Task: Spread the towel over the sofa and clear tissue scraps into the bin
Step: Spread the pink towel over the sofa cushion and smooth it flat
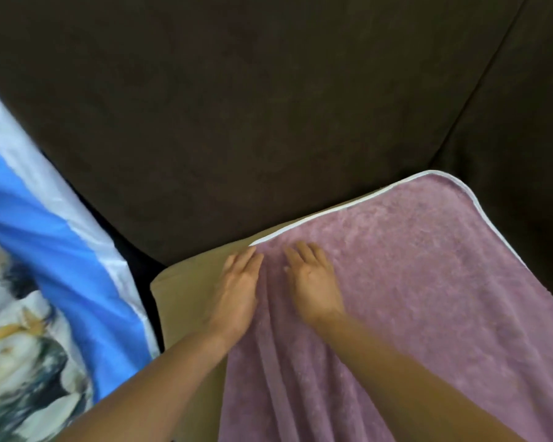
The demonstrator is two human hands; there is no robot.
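Observation:
A mauve towel (428, 282) with a white hem lies over the tan seat cushion (186, 288) of a dark brown sofa (237, 122). It covers the right part of the seat and hangs over the front edge in loose folds. My left hand (237, 291) rests flat on the towel's left edge, fingers together, half on the bare cushion. My right hand (313, 282) lies flat on the towel beside it, fingers slightly apart. Neither hand grips anything. No tissue scraps or bin are in view.
A blue and white printed cloth (45, 282) covers the seat to the left, across a dark gap. The sofa's backrest rises behind, and its armrest (524, 122) stands close on the right of the towel.

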